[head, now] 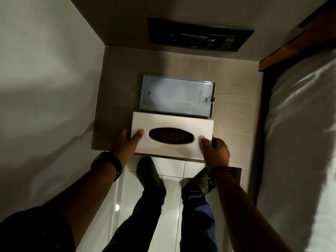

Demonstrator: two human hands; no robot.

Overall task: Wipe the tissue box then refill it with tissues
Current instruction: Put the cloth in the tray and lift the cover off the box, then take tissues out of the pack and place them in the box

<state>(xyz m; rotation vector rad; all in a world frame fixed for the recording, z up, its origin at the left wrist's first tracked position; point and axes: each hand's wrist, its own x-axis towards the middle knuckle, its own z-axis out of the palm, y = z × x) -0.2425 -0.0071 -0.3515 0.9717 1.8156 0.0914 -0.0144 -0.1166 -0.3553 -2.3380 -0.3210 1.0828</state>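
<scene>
A white tissue box cover (pixel 174 122) with a dark oval slot lies at the near edge of a small wooden bedside table (pixel 234 110). My left hand (pixel 125 142) grips its left end, thumb on top. At its right end my right hand (pixel 216 151) grips it the same way. Just behind it lies the shiny metal base tray (pixel 174 95), open side up and empty, with two keyhole slots. No tissues or cloth are in view.
A black switch panel (pixel 200 34) is on the wall behind the table. A bed with white sheets (pixel 300 124) runs along the right. A grey wall (pixel 45 88) closes the left. My feet stand on white floor tiles (pixel 174 171) below the table edge.
</scene>
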